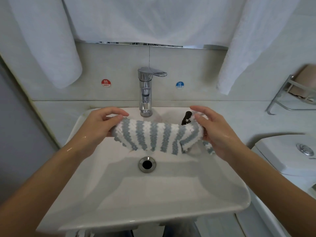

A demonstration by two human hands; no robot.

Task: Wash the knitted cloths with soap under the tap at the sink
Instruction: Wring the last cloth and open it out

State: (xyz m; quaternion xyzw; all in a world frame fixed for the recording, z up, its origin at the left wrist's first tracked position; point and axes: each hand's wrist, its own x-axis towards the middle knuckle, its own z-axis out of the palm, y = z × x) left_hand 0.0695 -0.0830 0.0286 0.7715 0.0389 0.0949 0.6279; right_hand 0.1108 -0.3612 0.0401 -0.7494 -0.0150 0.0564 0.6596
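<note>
Both hands up over the sink (236, 194), a striped cloth (153, 135) stretched between them. Left hand (100, 127) pinches one end, right hand (217, 132) grips the other, bunched. It hangs just in front of the tap (146, 89), above the drain (147, 164). Wet wrists glisten. Hot (106, 83) and cold (179, 85) stickers flank the tap; towels (51, 48) hang above.

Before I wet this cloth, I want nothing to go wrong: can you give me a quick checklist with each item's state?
1. Both hands hold the striped cloth, left hand and right hand at its ends: ok.
2. Cloth sits below the tap spout: ok.
3. Water running: not ok, no stream visible.
4. Drain open: ok.
5. Soap on cloth: cannot tell.
6. Cloth kept over the sink: ok.
</note>
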